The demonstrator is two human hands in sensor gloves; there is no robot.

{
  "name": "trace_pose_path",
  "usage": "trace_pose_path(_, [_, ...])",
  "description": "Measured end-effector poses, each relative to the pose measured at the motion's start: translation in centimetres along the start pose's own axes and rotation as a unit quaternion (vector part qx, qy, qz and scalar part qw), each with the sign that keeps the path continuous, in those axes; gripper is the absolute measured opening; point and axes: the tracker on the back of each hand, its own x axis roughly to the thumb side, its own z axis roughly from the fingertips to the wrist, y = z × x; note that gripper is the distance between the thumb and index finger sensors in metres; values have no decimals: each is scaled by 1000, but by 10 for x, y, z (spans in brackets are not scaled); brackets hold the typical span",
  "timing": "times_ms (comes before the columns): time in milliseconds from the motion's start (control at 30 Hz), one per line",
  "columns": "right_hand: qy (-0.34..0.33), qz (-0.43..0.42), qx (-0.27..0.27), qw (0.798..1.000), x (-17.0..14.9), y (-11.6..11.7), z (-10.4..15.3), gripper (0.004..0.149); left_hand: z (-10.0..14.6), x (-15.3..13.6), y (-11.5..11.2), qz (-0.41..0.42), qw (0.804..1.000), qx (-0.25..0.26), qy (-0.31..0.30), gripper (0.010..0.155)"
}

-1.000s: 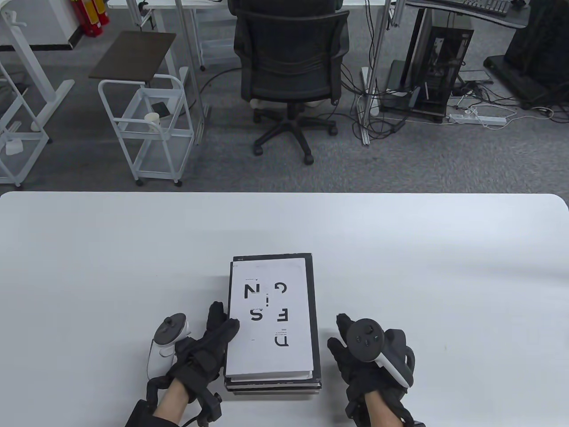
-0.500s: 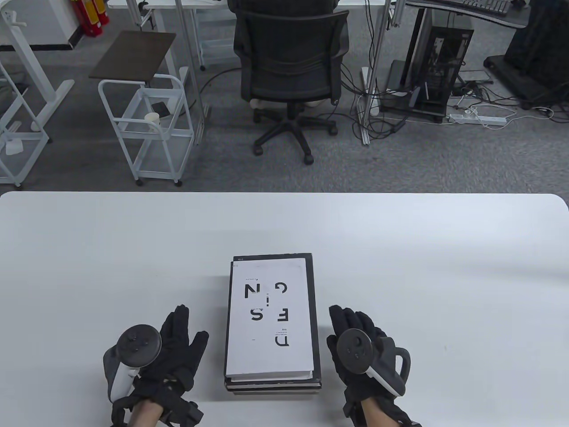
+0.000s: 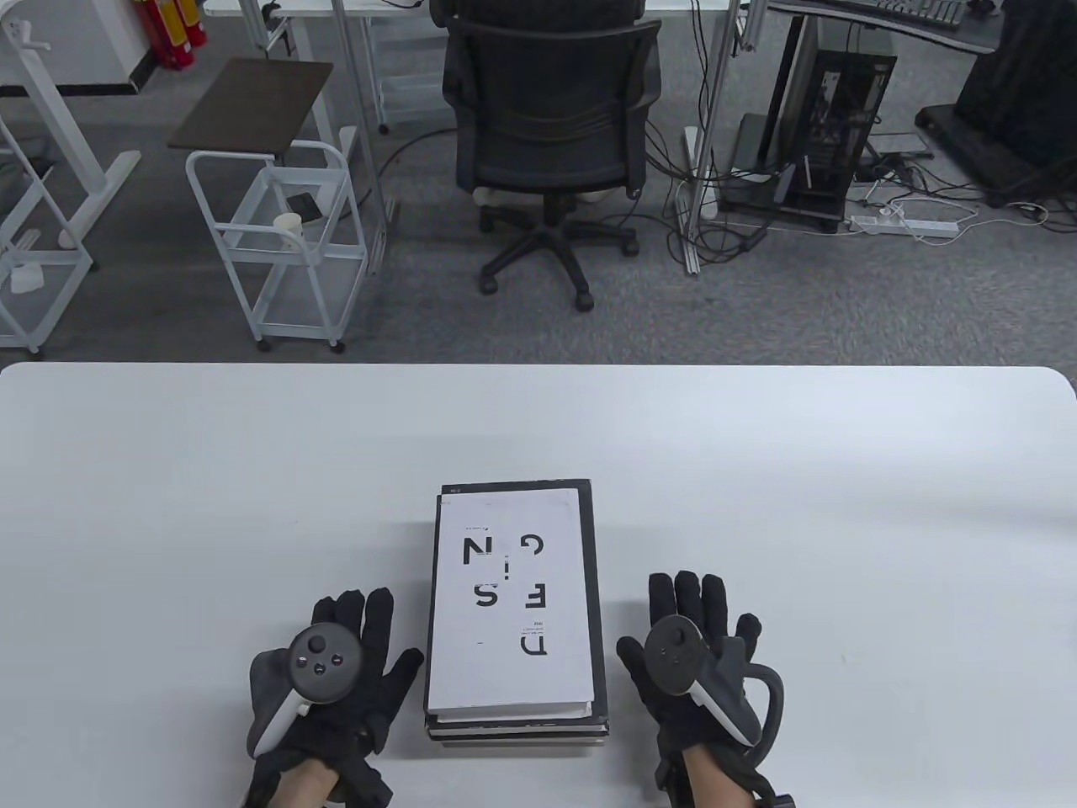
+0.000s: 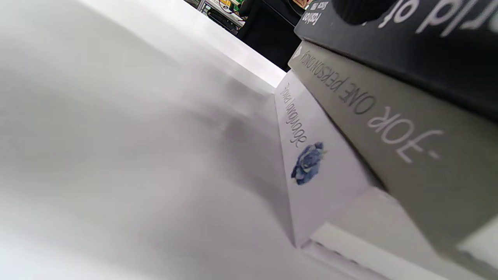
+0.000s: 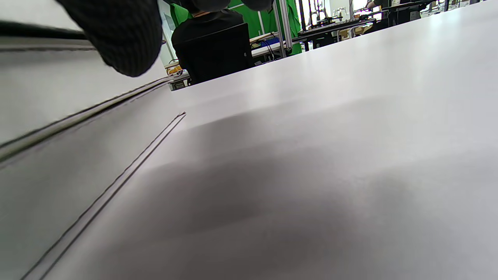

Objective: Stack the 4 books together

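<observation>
I had both hands, left and right, released flat beside the stack; it looked heavy, stiff, best gripped at its sides

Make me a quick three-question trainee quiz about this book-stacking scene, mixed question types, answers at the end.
1. True or false: the left hand grips the book stack.
2. Multiple choice: the top book has a cover that is A) white with black letters, B) solid red, C) plain green.
3. Fill in: in the left wrist view, the white spine at the bottom of the stack shows a blue ____.

Key: 1 false, both hands lie open on the table, the right hand on the other side of the stack. 2 A. 3 rose.
</observation>
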Motion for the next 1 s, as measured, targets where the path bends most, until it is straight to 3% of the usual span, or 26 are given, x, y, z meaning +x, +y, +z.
trace_pose_path(1000, [-38,-14,-5,999,7,-2,5,73,1,-6,5,32,999,3,-5,79])
